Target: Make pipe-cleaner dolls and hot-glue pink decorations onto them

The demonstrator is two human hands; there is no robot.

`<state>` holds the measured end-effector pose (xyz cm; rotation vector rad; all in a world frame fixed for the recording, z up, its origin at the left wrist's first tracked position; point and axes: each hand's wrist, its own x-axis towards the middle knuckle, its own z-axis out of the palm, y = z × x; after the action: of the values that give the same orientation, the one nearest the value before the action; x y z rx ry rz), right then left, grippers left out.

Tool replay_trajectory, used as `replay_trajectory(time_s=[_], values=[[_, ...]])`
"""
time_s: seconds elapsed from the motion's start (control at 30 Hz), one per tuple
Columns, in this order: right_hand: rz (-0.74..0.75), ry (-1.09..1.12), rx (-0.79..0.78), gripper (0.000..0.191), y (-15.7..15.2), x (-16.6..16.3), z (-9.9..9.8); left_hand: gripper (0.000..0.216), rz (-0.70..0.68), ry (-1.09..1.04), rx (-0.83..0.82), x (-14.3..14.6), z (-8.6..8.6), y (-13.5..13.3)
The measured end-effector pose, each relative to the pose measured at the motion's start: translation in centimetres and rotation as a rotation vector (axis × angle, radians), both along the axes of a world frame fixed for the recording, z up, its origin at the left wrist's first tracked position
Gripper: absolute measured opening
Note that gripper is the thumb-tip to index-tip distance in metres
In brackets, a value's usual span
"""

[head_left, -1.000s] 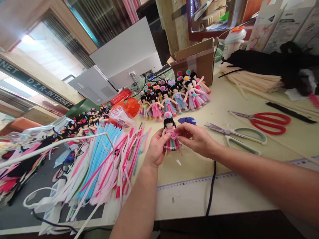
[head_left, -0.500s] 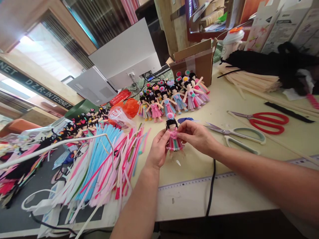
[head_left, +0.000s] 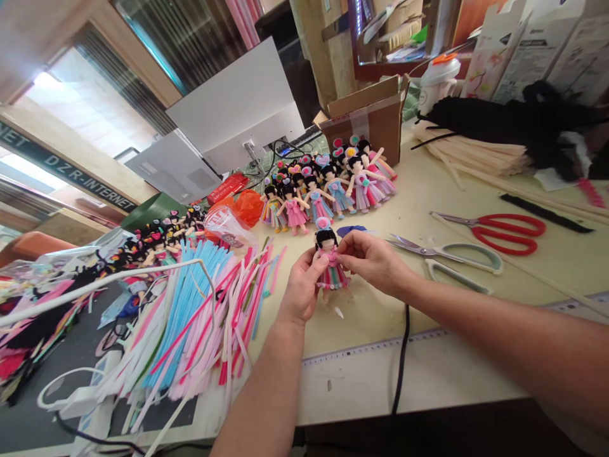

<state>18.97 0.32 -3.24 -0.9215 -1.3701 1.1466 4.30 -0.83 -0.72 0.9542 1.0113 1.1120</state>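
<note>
A small pipe-cleaner doll [head_left: 332, 274] with black hair, a pink flower on its head and a striped skirt is held upright over the table. My left hand [head_left: 302, 285] grips it from the left, thumb pressed across its pink chest. From the other side, my right hand [head_left: 373, 261] pinches at the doll's shoulder or arm; the fingertips partly cover that spot. Just right of my right hand lie scissors with pale green handles [head_left: 469, 254]. A dark blue object [head_left: 351, 231] rests behind the fingers, and a small white scrap [head_left: 339, 313] lies below the doll.
Finished dolls [head_left: 314, 197] stand in rows before a cardboard box [head_left: 364, 117]. Coloured pipe cleaners [head_left: 190, 317] are heaped at left. Red-handled scissors [head_left: 511, 231] lie right, near beige pipe cleaners [head_left: 476, 149]. A black cable [head_left: 402, 362] crosses the ruler strip [head_left: 371, 348] along the front edge.
My left thumb has shifted further onto the doll's chest. My right fingers stay pinched at its side. The whole view has slid slightly.
</note>
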Motion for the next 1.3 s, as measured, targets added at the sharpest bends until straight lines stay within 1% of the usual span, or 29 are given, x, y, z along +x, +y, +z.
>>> replay_trajectory(time_s=[0.17, 0.4, 0.5, 0.67, 0.8, 0.9, 1.0, 1.13, 1.2, 1.3], values=[[-0.012, -0.041, 0.02, 0.023, -0.1, 0.0, -0.1, 0.032, 0.032, -0.006, 0.001, 0.0, -0.1, 0.1], [0.02, -0.073, -0.051, 0.013, -0.2, 0.1, 0.2, 0.034, 0.024, -0.015, -0.013, -0.4, 0.1, 0.3], [0.014, -0.088, -0.039, 0.011, -0.3, 0.1, 0.4, 0.034, 0.025, -0.01, -0.007, -0.5, 0.1, 0.4], [-0.035, -0.211, 0.031, 0.02, -0.3, 0.3, 0.5, 0.033, 0.023, 0.013, 0.022, -0.5, 0.0, 0.3], [-0.023, -0.236, 0.028, 0.028, -0.3, 0.3, 0.4, 0.033, -0.012, 0.002, 0.009, -0.5, 0.0, 0.3], [-0.003, -0.239, 0.005, 0.033, -0.4, 0.2, 0.5, 0.036, -0.013, -0.025, 0.0, -0.4, -0.2, 0.3], [0.033, -0.239, -0.031, 0.034, -0.5, 0.2, 0.8, 0.037, 0.017, -0.052, 0.0, -0.6, -0.5, 0.6], [0.067, -0.268, -0.105, 0.03, -0.4, 0.4, 1.1, 0.032, 0.065, -0.047, 0.021, -1.5, -0.6, 1.4], [0.095, -0.346, -0.161, 0.024, -0.3, 0.6, 1.0, 0.029, 0.083, -0.031, 0.027, -2.2, -0.5, 1.8], [0.14, -0.533, -0.221, 0.015, -0.1, 0.6, 0.8, 0.025, 0.15, -0.033, 0.044, -3.2, -0.3, 2.4]])
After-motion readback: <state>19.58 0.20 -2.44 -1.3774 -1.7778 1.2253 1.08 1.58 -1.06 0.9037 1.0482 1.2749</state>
